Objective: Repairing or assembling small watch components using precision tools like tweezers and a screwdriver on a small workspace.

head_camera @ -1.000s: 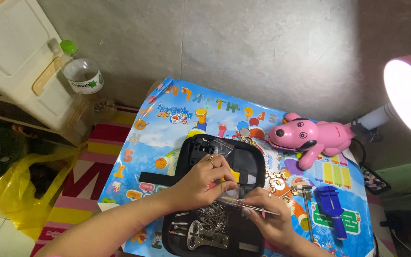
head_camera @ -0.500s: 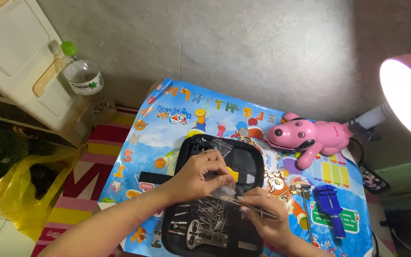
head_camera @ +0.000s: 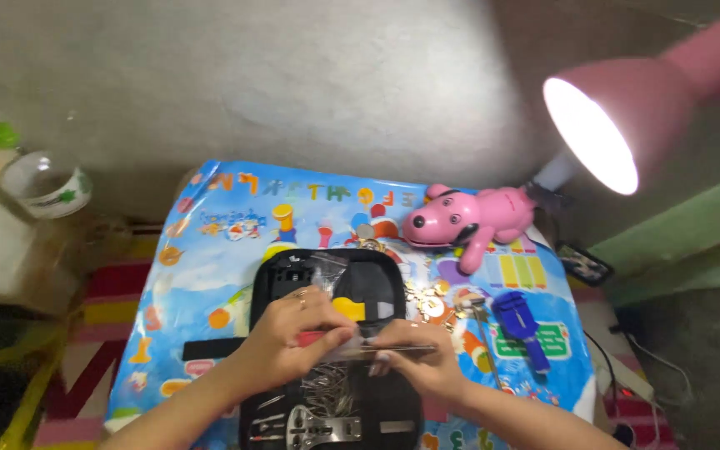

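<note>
An open black tool case (head_camera: 272, 275) lies on a small table with a colourful cartoon cover (head_camera: 210, 250). Both hands meet over the case's middle. My left hand (head_camera: 289, 342) pinches the end of a small clear plastic sleeve (head_camera: 352, 348), and a bit of red shows under its fingers. From the other side, my right hand (head_camera: 422, 362) grips a thin metal tool (head_camera: 402, 349) that lies in the sleeve. A yellow part (head_camera: 350, 308) sits in the case just beyond the fingers. Metal tools (head_camera: 322, 421) lie in the near half of the case.
A blue hand tool (head_camera: 520, 321) and small metal pieces (head_camera: 427, 300) lie right of the case. A pink dog-shaped lamp base (head_camera: 468, 218) stands behind, its lit shade (head_camera: 602, 125) overhead. A phone (head_camera: 582, 263) sits at the right edge. A clear bottle (head_camera: 39, 179) lies far left.
My left hand has come down from the case's upper half to meet the right hand at the sleeve. The view has shifted closer over the table.
</note>
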